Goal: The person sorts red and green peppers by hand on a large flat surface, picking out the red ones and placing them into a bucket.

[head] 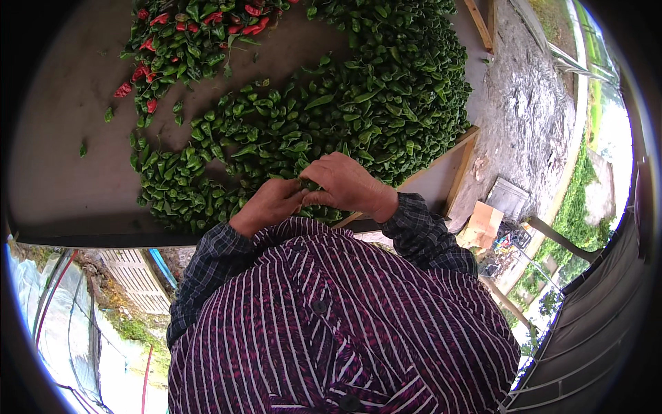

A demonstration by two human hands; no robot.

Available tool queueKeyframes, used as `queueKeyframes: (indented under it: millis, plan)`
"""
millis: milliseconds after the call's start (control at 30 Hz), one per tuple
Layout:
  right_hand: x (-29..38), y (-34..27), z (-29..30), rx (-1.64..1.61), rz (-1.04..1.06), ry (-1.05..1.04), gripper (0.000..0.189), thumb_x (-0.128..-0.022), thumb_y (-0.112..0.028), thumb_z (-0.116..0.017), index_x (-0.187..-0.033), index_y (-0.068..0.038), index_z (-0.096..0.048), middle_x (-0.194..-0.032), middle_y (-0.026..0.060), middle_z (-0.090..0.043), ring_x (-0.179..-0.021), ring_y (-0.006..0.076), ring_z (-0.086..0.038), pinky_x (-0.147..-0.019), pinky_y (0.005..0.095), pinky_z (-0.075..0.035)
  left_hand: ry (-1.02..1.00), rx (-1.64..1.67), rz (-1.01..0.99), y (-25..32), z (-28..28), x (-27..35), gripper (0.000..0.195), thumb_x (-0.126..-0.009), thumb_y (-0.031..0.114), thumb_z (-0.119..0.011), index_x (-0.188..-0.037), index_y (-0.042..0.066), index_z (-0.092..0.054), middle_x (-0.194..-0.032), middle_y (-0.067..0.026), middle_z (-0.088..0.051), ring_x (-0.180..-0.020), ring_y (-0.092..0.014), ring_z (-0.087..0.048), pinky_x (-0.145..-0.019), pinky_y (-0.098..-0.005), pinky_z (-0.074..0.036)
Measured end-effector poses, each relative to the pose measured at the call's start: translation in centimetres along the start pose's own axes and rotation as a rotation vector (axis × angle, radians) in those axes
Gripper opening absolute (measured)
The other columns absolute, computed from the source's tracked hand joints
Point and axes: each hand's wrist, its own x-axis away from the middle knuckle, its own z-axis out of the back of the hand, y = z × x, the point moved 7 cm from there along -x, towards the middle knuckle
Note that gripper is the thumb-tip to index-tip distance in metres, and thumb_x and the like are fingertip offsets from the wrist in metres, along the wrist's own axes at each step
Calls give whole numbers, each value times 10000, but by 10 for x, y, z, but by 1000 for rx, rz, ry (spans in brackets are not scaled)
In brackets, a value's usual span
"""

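Note:
Close in front of my chest, my left hand (272,203) and my right hand (346,186) meet at their fingertips, over the near edge of a large heap of green peppers (362,103). A bit of green shows between the fingers of my right hand, probably a pepper; the fingers hide most of it. What my left fingers hold, if anything, cannot be made out. Red peppers (256,26) lie among green ones in a separate pile at the top left. A few single peppers (83,150) are scattered at the left.
The peppers lie on a broad brown tabletop (57,191). Wooden slats (460,171) form a brace at its right side. Beyond, on the ground, are a cardboard box (483,224) and a grey crate (507,197). A pale slatted pallet (135,279) is below the table's left edge.

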Motion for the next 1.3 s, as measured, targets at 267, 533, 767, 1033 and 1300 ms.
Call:
queueKeyframes:
  millis: [267,533,767,1033,1300]
  plan:
    - [11,-28,15,-455,72,-135,207,-729,-185,-704,-727,-36,-560,-636,101,-536,-586,248,-542,-540,359,-422,-275,100,-251,42,-6,36,284,-943,223,-535,-806,-16,-605,-649,-70,-541,-585,-131,-473,-552,-308,-404]
    - [52,96,118,609,-359,147,376,-765,-283,-714,-1055,-54,-644,-965,97,-593,-924,303,-572,-784,410,-468,-50,542,-72,18,59,56,384,-1019,339,-425,-755,64,-476,-662,55,-342,-596,-66,-269,-564,-247,-283]
    - [-6,185,116,569,-480,446,385,-810,-269,-703,-1126,-76,-602,-996,94,-570,-929,302,-570,-805,440,-467,34,656,-63,9,29,32,383,-1022,332,-415,-758,75,-518,-636,50,-349,-596,-67,-295,-567,-251,-288]
    - [-13,204,132,70,-604,697,251,-868,-264,-677,-960,-31,-660,-797,62,-640,-694,205,-596,-652,352,-499,132,763,-82,25,31,22,269,-1034,184,-358,-1127,30,-557,-709,25,-450,-640,-76,-397,-600,-232,-329]
    - [8,110,92,-906,-476,678,213,-912,-204,-648,-991,-7,-671,-824,-20,-632,-730,37,-544,-654,218,-472,302,958,-210,42,27,-40,294,-1030,238,-394,-1179,32,-542,-810,46,-468,-695,-60,-408,-626,-222,-334]
